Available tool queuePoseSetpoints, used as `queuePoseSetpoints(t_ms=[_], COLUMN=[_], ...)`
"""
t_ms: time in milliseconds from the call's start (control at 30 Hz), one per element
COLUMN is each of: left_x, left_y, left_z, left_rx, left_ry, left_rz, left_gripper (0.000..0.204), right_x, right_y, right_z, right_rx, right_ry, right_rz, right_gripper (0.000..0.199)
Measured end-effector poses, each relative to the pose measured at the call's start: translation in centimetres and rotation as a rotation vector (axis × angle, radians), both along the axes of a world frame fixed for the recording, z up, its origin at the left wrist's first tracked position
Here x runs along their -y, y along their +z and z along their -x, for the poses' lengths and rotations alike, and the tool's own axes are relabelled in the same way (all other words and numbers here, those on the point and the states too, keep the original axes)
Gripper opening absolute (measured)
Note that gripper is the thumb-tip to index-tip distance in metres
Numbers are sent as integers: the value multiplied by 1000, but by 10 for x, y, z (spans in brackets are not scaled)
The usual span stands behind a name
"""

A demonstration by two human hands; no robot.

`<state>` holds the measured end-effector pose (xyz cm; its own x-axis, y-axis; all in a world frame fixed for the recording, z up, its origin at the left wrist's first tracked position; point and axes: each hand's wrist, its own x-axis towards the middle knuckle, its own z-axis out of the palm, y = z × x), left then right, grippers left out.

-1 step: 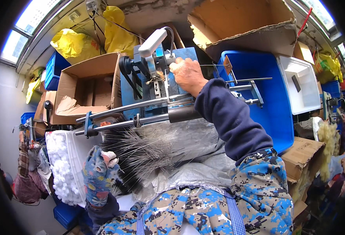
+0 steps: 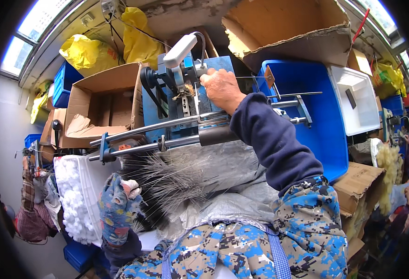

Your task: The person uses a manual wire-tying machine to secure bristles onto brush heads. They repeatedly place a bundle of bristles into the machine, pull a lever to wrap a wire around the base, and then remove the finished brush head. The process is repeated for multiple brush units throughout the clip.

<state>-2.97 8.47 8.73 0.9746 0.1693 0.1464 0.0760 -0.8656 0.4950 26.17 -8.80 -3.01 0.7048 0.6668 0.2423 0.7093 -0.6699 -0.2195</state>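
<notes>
My right hand (image 2: 220,87) is bare and reaches up to the head of a blue machine (image 2: 186,100), with its fingers closed on a thin wire (image 2: 251,77) that runs off to the right. The machine has a white lever (image 2: 180,49) on top and two steel rails (image 2: 158,137) across its front. Lower left, my left hand (image 2: 117,207), in a patterned fabric glove, grips the end of a fanned bundle of thin dark wires (image 2: 167,179) lying on grey cloth (image 2: 232,186) over my lap.
An open cardboard box (image 2: 107,104) stands left of the machine and another (image 2: 288,32) above right. A blue crate (image 2: 320,111) and a white bin (image 2: 360,100) are at the right. A white foam box (image 2: 74,195) sits at the left, with yellow bags (image 2: 90,51) above.
</notes>
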Motion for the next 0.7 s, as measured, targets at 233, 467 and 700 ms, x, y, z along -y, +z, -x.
queuePoseSetpoints(t_ms=[233,467,700], left_x=[4,-4,12], left_y=[-5,-15,-5], left_z=[-6,17,0], left_rx=[30,-3,127], left_ry=[-67,138,-3], left_rz=[-72,205,143], left_gripper=[19,20,22], right_x=[5,46,28], right_y=[-3,10,6], right_z=[-1,35,42], right_rx=[4,-14,-116], right_ry=[-79,-120,-152], right_rz=[51,57,10], right_gripper=[22,52,55])
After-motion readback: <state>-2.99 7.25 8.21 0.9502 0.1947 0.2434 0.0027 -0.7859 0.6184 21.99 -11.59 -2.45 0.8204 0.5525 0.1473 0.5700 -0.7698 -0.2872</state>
